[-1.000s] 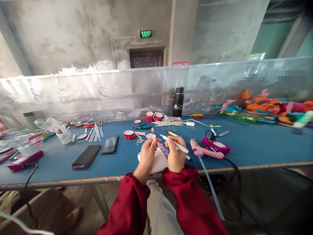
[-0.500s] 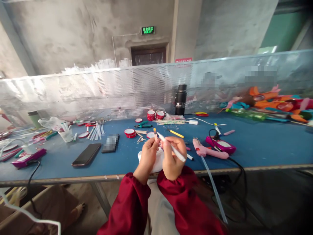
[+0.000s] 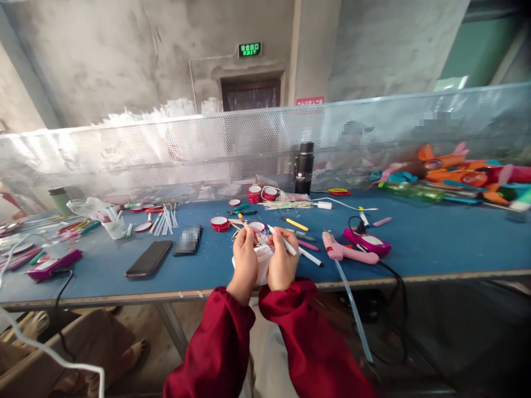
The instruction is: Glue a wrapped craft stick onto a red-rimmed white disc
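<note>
My left hand (image 3: 244, 260) is closed in a pinch on a short stick with a yellow tip (image 3: 241, 220). My right hand (image 3: 281, 258) is closed round a white pen-like stick (image 3: 282, 240) that slants up to the left. Both hands sit close together at the front edge of the blue table (image 3: 435, 243), over a white cloth-like piece (image 3: 262, 258) with a small multicoloured patch (image 3: 262, 239) between the fingertips. Red sleeves cover both forearms.
A pink glue gun (image 3: 346, 252) with a clear stick lies right of my hands, its black cable dropping over the edge. A black phone (image 3: 149, 258) lies to the left. Red tape rolls (image 3: 218, 223), loose sticks, a black flask (image 3: 304, 167) and a perforated metal screen (image 3: 166, 155) stand behind.
My hands have drawn together and lowered towards the table edge. The yellow-tipped stick in my left hand has tilted to the left, and the white stick now points more steeply.
</note>
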{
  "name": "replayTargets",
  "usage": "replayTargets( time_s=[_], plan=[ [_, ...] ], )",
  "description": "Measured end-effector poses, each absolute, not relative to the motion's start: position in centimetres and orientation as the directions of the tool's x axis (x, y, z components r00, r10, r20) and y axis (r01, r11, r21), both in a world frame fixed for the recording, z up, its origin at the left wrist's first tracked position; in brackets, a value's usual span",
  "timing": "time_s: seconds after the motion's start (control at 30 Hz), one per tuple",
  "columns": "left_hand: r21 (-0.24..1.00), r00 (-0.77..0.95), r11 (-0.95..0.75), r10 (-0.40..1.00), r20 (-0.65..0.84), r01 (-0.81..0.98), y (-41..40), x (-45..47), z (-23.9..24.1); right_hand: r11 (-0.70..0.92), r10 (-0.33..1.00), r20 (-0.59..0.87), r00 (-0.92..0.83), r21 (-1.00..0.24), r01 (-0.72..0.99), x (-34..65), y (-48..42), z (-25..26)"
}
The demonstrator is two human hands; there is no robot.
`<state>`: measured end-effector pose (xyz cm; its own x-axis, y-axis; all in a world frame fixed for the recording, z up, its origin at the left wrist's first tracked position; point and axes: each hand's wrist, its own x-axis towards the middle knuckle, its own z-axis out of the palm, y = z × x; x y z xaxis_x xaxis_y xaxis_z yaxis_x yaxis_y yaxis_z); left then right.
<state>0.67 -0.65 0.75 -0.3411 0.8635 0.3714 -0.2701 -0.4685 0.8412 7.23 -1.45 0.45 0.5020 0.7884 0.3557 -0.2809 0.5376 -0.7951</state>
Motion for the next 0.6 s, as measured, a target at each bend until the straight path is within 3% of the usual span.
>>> replayTargets(
  time_s=[0.33,0.6],
  plan=[
    [0.855,-0.329,-0.490,0.846,0.420,-0.170,0.6,-0.2,0.8,0.441,0.857,0.312,0.410,-0.855,-0.272,7.6,-1.8,-0.2],
    [0.874,-0.320,-0.453,0.866,0.385,-0.174,0.3,0.1,1.0,0.502,0.812,0.355,0.462,-0.830,-0.243,7.3,-3.2,0.1]
  ],
)
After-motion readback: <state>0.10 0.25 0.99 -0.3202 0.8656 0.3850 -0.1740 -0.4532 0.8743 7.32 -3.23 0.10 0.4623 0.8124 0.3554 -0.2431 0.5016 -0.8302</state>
